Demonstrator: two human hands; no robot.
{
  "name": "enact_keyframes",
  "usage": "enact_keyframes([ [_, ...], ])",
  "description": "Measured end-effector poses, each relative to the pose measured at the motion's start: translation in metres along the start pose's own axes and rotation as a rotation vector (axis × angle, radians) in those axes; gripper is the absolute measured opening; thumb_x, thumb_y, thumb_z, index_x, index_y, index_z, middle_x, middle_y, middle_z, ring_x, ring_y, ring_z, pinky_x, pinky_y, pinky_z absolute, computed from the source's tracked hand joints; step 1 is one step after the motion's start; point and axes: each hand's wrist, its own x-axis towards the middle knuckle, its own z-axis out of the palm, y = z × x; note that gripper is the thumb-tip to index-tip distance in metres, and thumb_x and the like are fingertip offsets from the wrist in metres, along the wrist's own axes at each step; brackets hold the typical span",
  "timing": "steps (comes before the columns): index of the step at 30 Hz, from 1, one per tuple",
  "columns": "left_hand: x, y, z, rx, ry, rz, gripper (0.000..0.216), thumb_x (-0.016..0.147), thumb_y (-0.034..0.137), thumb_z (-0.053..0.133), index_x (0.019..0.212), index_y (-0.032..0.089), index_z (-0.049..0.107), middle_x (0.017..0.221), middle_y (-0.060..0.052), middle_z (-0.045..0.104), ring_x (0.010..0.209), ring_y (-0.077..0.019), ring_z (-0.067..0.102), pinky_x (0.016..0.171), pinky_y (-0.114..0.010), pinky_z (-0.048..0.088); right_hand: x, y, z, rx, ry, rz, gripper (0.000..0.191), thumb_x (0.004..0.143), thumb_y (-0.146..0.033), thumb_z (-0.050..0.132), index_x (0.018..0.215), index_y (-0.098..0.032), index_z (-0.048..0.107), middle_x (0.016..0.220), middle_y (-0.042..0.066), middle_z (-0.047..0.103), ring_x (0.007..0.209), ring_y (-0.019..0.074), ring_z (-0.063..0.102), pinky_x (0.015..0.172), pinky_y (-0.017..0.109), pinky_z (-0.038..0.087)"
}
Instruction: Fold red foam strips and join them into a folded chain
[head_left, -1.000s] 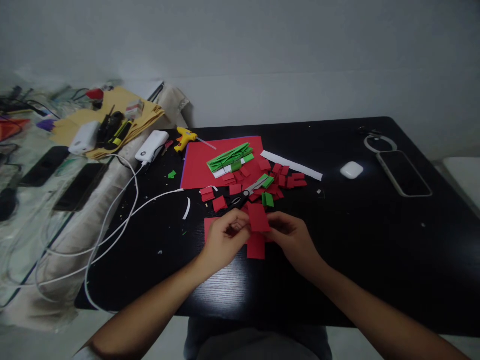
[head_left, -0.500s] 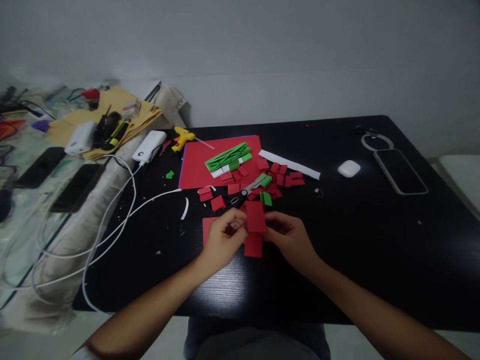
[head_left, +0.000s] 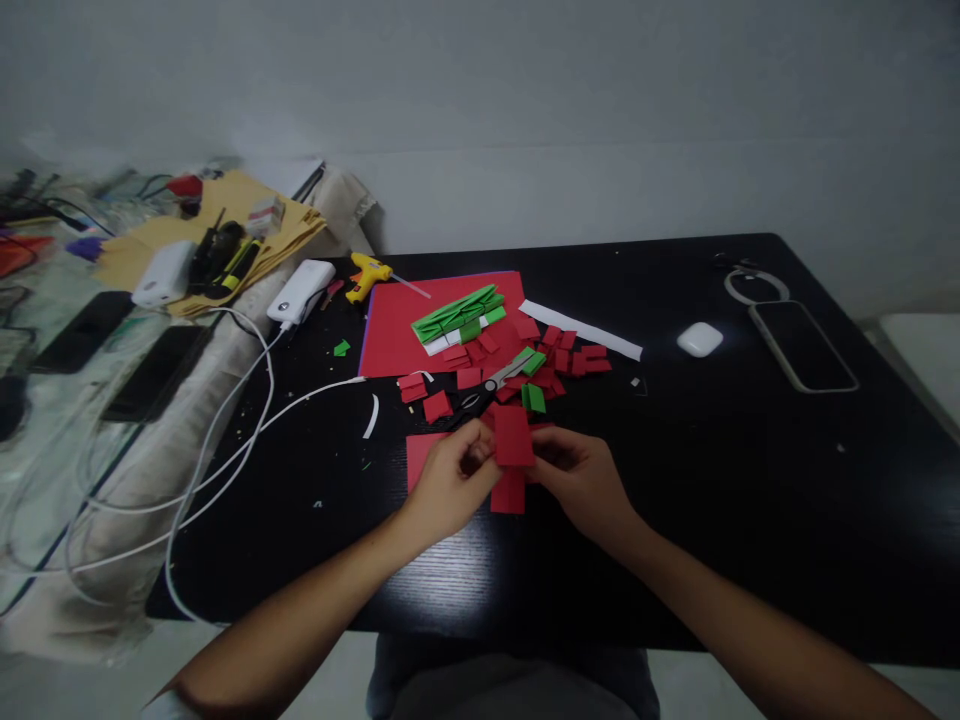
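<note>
Between my two hands is a piece of red paper (head_left: 514, 437), upright and facing me. My left hand (head_left: 456, 470) pinches its left edge, and my right hand (head_left: 576, 468) grips the right edge. Another red paper strip (head_left: 508, 493) shows just below it; whether the two are joined I cannot tell. Under my left hand lies a flat red sheet (head_left: 424, 460). Just beyond the hands are scissors (head_left: 491, 385) with black handles, among several small folded red pieces (head_left: 559, 350) and a folded green piece (head_left: 533, 398).
A red sheet (head_left: 390, 325) at the back bears folded green paper (head_left: 459, 314). Behind it sits a yellow glue gun (head_left: 367, 276). A white strip (head_left: 581, 328), a white case (head_left: 700, 339) and a phone (head_left: 802, 345) lie rightward. White cables (head_left: 262, 430) cross the left side near a power bank (head_left: 300, 292).
Hardly anything differs. Both hands keep their hold on the red paper, and the whole view has shifted very slightly.
</note>
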Motion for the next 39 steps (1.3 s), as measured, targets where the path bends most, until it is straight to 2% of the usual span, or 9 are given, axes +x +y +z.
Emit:
enact_keyframes([
  [6,0.000,-0.001,0.000,-0.001,-0.007,-0.002,0.016,0.082,0.023,0.065,0.074,0.018,0.052,0.065,0.005,0.047,0.061,-0.0109,0.041,0.058,-0.023,0.033,0.001,0.003,0.000,0.037,-0.017,-0.009,0.016,0.070,-0.030,0.087,0.084,-0.023,0.082,0.085,0.003,0.081,0.079,0.0222,0.075,0.077,0.034,0.060],
  [10,0.000,-0.001,0.000,-0.026,-0.024,0.001,0.017,0.086,0.027,0.064,0.076,0.017,0.054,0.065,0.005,0.047,0.061,-0.0109,0.041,0.058,-0.024,0.032,0.000,-0.001,0.002,0.069,-0.041,0.005,0.019,0.072,-0.034,0.088,0.085,-0.023,0.081,0.087,0.003,0.081,0.083,0.0220,0.075,0.080,0.034,0.060],
  [15,-0.001,0.001,-0.001,-0.061,-0.012,-0.023,0.023,0.086,0.031,0.069,0.075,0.017,0.054,0.062,0.006,0.044,0.059,-0.0102,0.038,0.056,-0.023,0.030,-0.001,-0.006,0.002,0.111,-0.075,0.064,0.026,0.073,-0.040,0.088,0.090,-0.022,0.079,0.089,0.003,0.080,0.082,0.0213,0.075,0.076,0.033,0.062],
  [20,-0.001,0.003,-0.002,-0.077,-0.015,-0.038,0.024,0.086,0.032,0.070,0.075,0.017,0.054,0.063,0.005,0.045,0.059,-0.0102,0.039,0.057,-0.023,0.030,0.000,-0.006,0.002,0.118,-0.092,0.103,0.027,0.073,-0.039,0.088,0.092,-0.022,0.078,0.093,0.004,0.081,0.087,0.0217,0.076,0.078,0.033,0.062],
  [29,-0.001,0.006,-0.001,-0.071,-0.007,-0.031,0.026,0.085,0.033,0.069,0.072,0.018,0.053,0.061,0.006,0.042,0.058,-0.0097,0.036,0.056,-0.023,0.029,-0.001,0.000,0.003,0.139,-0.083,0.070,0.029,0.072,-0.036,0.090,0.094,-0.022,0.077,0.096,0.005,0.081,0.091,0.0218,0.077,0.087,0.036,0.061],
  [34,-0.001,0.008,-0.002,-0.088,-0.026,0.016,0.024,0.088,0.031,0.065,0.073,0.018,0.052,0.062,0.006,0.043,0.057,-0.0096,0.035,0.056,-0.023,0.029,-0.001,-0.001,0.004,0.149,-0.057,0.089,0.033,0.070,-0.037,0.091,0.094,-0.020,0.075,0.095,0.006,0.081,0.089,0.0216,0.076,0.083,0.035,0.061],
  [39,-0.001,0.010,-0.003,-0.057,-0.024,0.013,0.025,0.088,0.031,0.065,0.072,0.018,0.051,0.062,0.006,0.042,0.057,-0.0097,0.035,0.055,-0.023,0.029,0.001,0.000,0.003,0.151,-0.036,0.116,0.038,0.065,-0.036,0.093,0.092,-0.020,0.072,0.085,0.002,0.078,0.080,0.0191,0.075,0.074,0.031,0.060],
])
